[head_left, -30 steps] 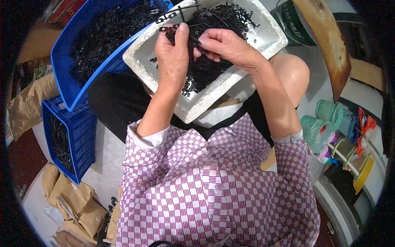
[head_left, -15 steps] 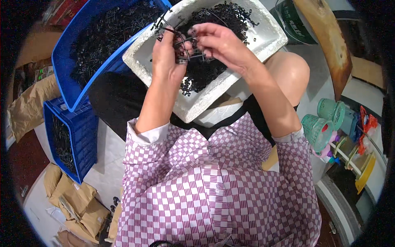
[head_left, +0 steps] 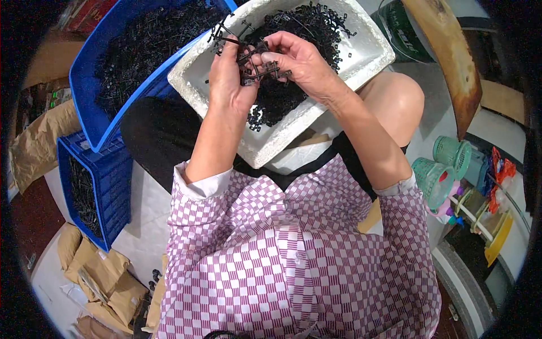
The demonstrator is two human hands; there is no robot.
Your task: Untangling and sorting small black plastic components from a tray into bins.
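Note:
A white foam box (head_left: 361, 62) rests on my lap, filled with several small black plastic parts (head_left: 316, 25). Above it, my left hand (head_left: 228, 79) and my right hand (head_left: 293, 59) meet and both grip one black plastic frame of joined parts (head_left: 248, 48), whose thin bars stick out past my fingers to the upper left. My right thumb and fingers pinch the frame's right end. My forearms, in purple and white checked sleeves, come up from the lower edge.
A blue crate (head_left: 93, 96) full of black parts leans against the foam box on the left. A second blue crate (head_left: 107, 192) stands below it on the floor, with brown paper bags (head_left: 101, 277) nearby. Green baskets (head_left: 435, 175) stand at right.
Both hands have shifted slightly lower over the foam box, and the black frame has been turned between the fingers. The boxes have not moved.

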